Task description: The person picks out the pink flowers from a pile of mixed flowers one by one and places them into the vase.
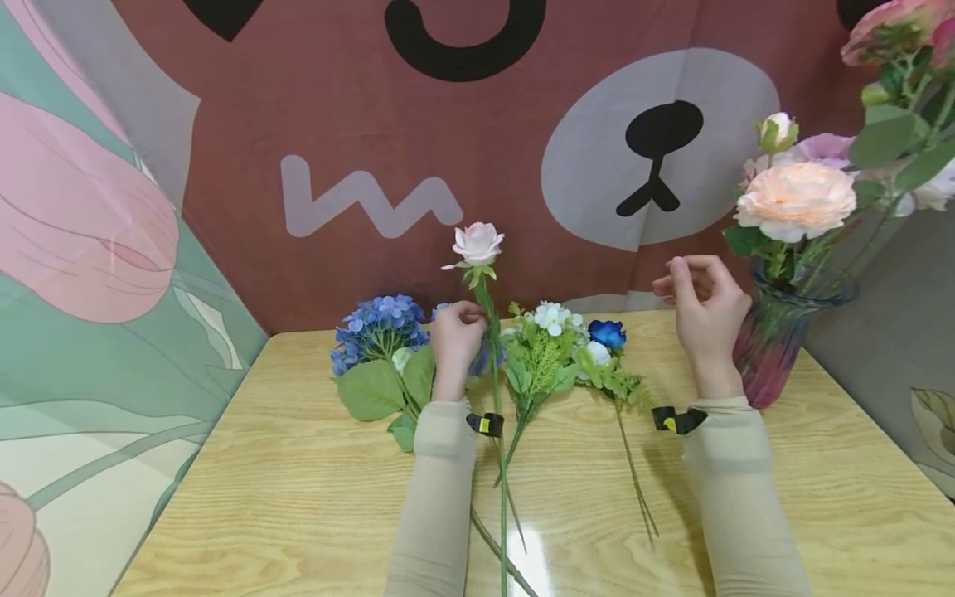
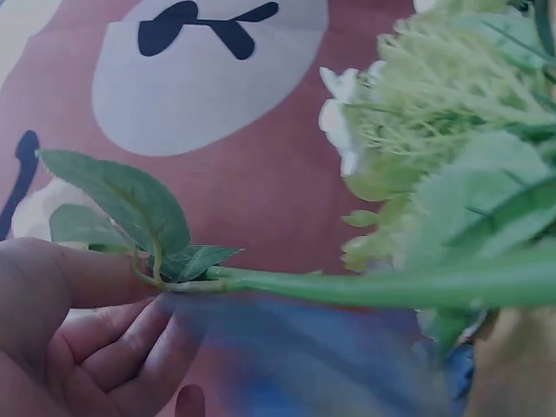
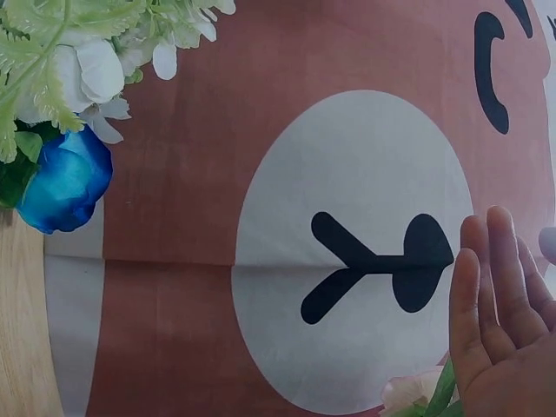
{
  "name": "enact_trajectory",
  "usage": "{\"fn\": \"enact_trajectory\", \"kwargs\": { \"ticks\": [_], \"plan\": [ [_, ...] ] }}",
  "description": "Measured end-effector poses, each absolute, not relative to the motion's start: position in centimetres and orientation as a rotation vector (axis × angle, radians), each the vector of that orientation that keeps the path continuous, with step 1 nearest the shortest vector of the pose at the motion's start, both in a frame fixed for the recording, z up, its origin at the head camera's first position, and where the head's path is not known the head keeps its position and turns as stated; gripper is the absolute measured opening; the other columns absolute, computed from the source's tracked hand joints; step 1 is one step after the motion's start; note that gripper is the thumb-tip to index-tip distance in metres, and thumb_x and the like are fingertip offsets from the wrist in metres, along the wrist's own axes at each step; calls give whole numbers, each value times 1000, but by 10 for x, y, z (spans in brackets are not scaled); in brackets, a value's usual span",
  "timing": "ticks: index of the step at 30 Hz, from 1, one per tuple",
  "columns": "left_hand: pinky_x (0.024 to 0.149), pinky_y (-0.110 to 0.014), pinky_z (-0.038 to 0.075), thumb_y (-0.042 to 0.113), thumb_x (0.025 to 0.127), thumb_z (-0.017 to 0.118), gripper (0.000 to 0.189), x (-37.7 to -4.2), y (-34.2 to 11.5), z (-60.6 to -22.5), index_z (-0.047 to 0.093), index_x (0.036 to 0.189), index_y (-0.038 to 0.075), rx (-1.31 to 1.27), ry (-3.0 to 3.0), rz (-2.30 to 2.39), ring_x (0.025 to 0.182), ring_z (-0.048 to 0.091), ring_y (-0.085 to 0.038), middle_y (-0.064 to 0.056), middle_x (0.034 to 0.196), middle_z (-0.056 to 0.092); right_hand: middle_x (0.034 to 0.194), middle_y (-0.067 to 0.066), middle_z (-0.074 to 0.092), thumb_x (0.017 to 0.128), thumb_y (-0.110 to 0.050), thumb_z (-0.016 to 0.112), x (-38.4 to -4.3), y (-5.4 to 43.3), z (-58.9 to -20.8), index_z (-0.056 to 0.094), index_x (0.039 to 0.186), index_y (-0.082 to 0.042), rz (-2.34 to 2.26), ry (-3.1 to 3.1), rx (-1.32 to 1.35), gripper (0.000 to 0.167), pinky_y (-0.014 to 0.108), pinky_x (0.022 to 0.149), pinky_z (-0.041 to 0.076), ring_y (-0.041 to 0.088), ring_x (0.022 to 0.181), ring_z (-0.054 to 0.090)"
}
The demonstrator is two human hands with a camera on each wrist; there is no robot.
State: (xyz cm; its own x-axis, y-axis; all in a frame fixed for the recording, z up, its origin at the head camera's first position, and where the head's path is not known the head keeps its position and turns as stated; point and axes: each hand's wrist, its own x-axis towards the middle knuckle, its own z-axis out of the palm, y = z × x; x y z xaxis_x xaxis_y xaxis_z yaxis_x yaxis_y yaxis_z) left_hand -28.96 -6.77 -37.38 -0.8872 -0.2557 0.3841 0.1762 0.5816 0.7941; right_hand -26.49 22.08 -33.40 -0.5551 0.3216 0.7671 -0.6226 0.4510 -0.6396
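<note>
My left hand [image 1: 457, 342] pinches the stem of a pale pink-white rose [image 1: 478, 244], held upright above the table with its long green stem hanging toward me. In the left wrist view, thumb and fingers meet on the stem [image 2: 365, 288] beside some green leaves [image 2: 130, 198]. My right hand [image 1: 710, 313] is raised and holds nothing, just left of a glass vase [image 1: 772, 361]. Its fingers [image 3: 504, 287] look fairly straight in the right wrist view. Peach and pink flowers [image 1: 797, 201] stand in the vase, whose glass shades from blue to pink.
Blue hydrangeas [image 1: 384, 325], a bunch of white flowers with greenery [image 1: 548, 348] and a blue rose [image 1: 608, 333] with white blooms lie along the back of the wooden table [image 1: 313, 506]. A brown cloth [image 1: 358, 124] with a printed bear face hangs behind.
</note>
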Motion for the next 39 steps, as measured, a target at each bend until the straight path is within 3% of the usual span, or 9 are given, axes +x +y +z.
{"fn": "enact_trajectory", "kwargs": {
  "ticks": [7, 11, 18, 25, 27, 33, 39],
  "plan": [
    [70, -36, 52, 10, 76, 68, 10, -283, -69, -361, 75, 82, 11, 43, -2266, -1329, 72, 69, -21, -5, 78, 74, 74, -20, 66, 93, -12, 59, -261, 218, -331, 65, 97, 8, 1262, -1754, 273, 21, 8, 62, 48, -7, 62, 62],
    [73, -37, 52, 10, 77, 67, 10, -279, -70, -355, 75, 83, 11, 54, -2252, -1333, 73, 70, -20, -5, 79, 74, 73, -25, 63, 94, -14, 59, -263, 219, -333, 65, 97, 7, 1249, -1765, 257, 23, 7, 62, 48, -7, 63, 61],
    [65, -36, 53, 3, 75, 62, 15, -269, -73, -343, 74, 83, 8, 2, -2176, -1392, 69, 69, -20, -7, 77, 73, 73, -21, 65, 94, -16, 59, -263, 220, -335, 65, 97, 6, 1252, -1791, 255, 24, 8, 62, 48, -7, 63, 62],
    [64, -33, 52, 0, 72, 58, 20, -258, -75, -331, 74, 80, 9, -28, -2106, -1431, 69, 68, -18, -8, 75, 72, 75, -16, 67, 93, -17, 60, -253, 207, -326, 66, 95, 4, 1246, -1838, 302, 22, 7, 62, 48, -7, 64, 62],
    [65, -32, 52, 1, 73, 59, 19, -255, -75, -328, 74, 81, 10, -35, -2092, -1447, 69, 68, -18, -8, 75, 72, 75, -12, 69, 93, -17, 60, -250, 204, -324, 66, 95, 4, 1242, -1856, 302, 22, 7, 62, 47, -7, 64, 62],
    [65, -30, 52, 3, 75, 60, 18, -247, -75, -322, 74, 84, 11, -73, -2036, -1518, 69, 69, -21, -7, 76, 72, 79, 18, 71, 93, -18, 60, -244, 196, -322, 66, 94, 4, 1211, -1893, 308, 23, 6, 63, 46, -9, 64, 60],
    [58, -27, 49, 1, 75, 58, 24, -239, -75, -316, 75, 89, 11, -106, -1971, -1573, 65, 68, -21, -8, 76, 73, 82, 23, 70, 92, -16, 61, -242, 187, -321, 68, 94, 2, 1195, -1935, 362, 19, 5, 62, 44, -9, 66, 60]
  ]
}}
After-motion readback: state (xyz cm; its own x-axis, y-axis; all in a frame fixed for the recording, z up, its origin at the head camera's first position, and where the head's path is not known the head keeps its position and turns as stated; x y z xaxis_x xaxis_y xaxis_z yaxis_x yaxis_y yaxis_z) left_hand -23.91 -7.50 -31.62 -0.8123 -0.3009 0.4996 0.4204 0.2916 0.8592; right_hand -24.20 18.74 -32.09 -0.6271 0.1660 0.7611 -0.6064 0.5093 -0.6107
